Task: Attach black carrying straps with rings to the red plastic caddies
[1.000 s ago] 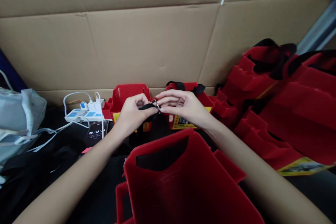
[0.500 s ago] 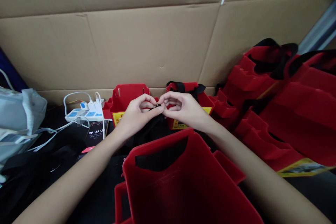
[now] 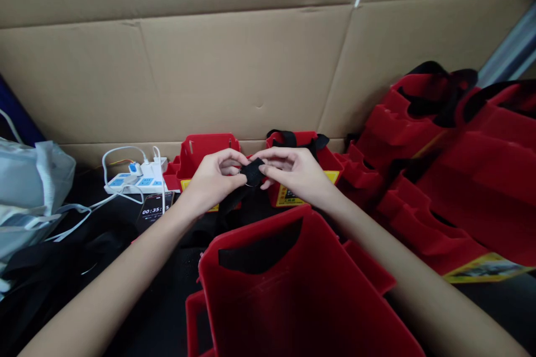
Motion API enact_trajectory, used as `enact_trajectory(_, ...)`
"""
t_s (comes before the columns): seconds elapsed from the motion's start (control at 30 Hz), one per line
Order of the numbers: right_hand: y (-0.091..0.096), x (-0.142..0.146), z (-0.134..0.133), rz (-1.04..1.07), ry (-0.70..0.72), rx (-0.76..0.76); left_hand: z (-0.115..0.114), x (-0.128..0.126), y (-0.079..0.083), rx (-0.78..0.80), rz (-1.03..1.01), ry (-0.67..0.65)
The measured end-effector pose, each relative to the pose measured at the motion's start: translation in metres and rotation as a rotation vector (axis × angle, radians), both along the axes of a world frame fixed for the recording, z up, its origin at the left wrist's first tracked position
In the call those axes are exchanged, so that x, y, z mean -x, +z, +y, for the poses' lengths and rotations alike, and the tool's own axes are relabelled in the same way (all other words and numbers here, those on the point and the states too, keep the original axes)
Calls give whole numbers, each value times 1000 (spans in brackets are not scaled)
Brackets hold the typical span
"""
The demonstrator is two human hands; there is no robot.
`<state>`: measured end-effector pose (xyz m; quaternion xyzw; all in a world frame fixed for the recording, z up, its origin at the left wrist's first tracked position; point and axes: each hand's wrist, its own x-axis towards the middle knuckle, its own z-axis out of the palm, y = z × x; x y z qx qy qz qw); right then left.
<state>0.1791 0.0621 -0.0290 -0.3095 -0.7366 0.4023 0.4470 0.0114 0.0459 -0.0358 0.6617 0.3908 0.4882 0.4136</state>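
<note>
My left hand [image 3: 211, 179] and my right hand [image 3: 295, 172] meet over the middle of the bench, both pinching the end of a black strap [image 3: 252, 171]. The strap's end is folded into a small black flap between my fingertips, and the rest hangs down toward my left wrist. A thin metal ring shows faintly under the flap. Just below my hands stands a red felt bag [image 3: 293, 290] with a black band inside its opening.
A pile of red felt bags [image 3: 452, 167] with black handles fills the right side. Two more red bags [image 3: 205, 150] stand behind my hands against a cardboard wall [image 3: 234, 67]. A white power strip [image 3: 134, 178], a phone [image 3: 154, 211] showing a timer and plastic bags [image 3: 29, 189] lie left.
The strap end, earlier thin with a metal ring showing between my fingertips, is now folded into a wider black flap. Both hands stayed in nearly the same place.
</note>
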Motion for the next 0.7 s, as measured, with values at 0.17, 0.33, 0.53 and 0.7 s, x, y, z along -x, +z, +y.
enact_trajectory(0.17, -3, -2, 6, -130, -136, -176, 1, 2, -2, -59, 131, 8)
enact_trajectory(0.33, 1, -5, 2, -109, 11, -89, -4, 2, -1, -112, 203, -13)
enact_trajectory(0.53, 1, -3, 0, -128, -62, -26, -8, -1, -1, -174, 281, 52)
enact_trajectory(0.7, -6, -2, 5, -129, -113, -38, -8, -1, -4, -310, 422, 85)
